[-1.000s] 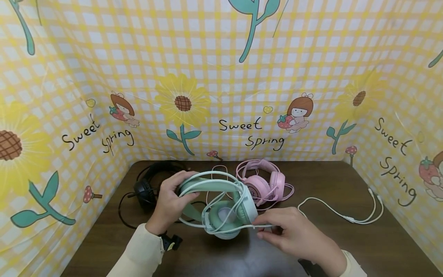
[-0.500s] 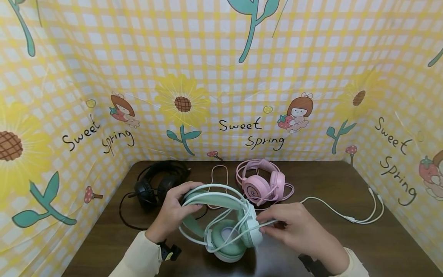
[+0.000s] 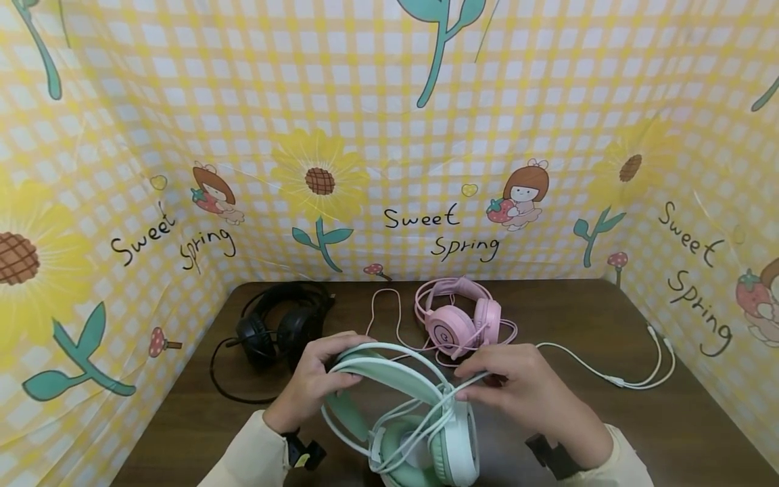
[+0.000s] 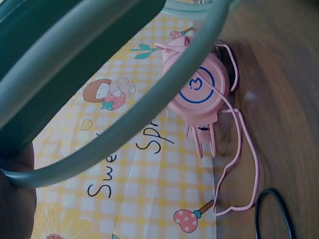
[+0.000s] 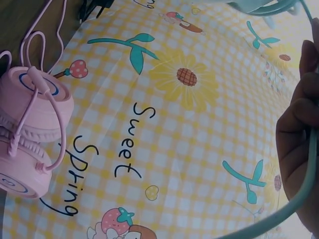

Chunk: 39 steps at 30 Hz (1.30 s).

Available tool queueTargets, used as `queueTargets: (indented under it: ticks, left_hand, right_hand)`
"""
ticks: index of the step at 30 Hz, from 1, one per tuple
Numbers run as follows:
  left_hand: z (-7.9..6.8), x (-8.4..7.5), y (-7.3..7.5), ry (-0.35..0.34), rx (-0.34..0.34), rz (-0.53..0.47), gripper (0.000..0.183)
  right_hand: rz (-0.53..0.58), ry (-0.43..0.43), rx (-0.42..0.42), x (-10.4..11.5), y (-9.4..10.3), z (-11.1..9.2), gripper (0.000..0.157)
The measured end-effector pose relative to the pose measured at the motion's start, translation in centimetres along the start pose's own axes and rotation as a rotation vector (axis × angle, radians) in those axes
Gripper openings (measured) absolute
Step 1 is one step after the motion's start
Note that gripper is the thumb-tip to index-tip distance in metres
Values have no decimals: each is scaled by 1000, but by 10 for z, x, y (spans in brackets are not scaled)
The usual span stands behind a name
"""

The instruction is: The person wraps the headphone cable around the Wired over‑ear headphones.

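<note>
brown table (image 3: 548, 311), mint headphones (image 3: 455, 439), cable fork (image 3: 617, 382) in head view only

Headphones (image 3: 389, 377): mint green, 2 slim outer rails over a padded inner band, 2 ear cups with green cushions. Pose: band up, cups down, tilted; left hand (image 3: 319, 379) grips the band. Cable (image 3: 448, 404): pale green, several strands looped across the cups, pinched by right hand (image 3: 520, 389) near 1 cup.
</note>
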<state>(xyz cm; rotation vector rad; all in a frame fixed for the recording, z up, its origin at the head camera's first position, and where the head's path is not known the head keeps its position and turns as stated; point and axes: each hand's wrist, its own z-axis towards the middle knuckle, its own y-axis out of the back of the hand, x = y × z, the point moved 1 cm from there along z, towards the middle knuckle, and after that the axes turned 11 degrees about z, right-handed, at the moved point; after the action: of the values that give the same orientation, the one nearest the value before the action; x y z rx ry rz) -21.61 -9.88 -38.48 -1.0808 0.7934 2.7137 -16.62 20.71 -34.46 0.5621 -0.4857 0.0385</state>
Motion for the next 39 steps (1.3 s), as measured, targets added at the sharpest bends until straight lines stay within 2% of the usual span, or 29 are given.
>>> queueTargets:
  ticks: [4,11,20,26,32,39]
  left_hand:
    - [-1,1,0,-16,-14,-52,44]
    - [-2,0,4,15,-36,-185,42]
    - [-1,-1,4,-2,-29,-276,44]
    - [0,-1,1,-56,-9,-373,45]
    - [3,2,-2,-85,-11,-462,50]
    - [4,8,-9,-128,8,-654,59]
  right_hand:
    - [14,4,-9,-3,3,-1,17]
    - [22,33,-7,-5,7,-1,17]
    - [43,29,6,-9,8,-1,16]
    - [102,55,31,-11,7,0,12]
    - [105,-23,37,-15,9,-2,12]
    - [88,-103,21,-19,8,-5,10]
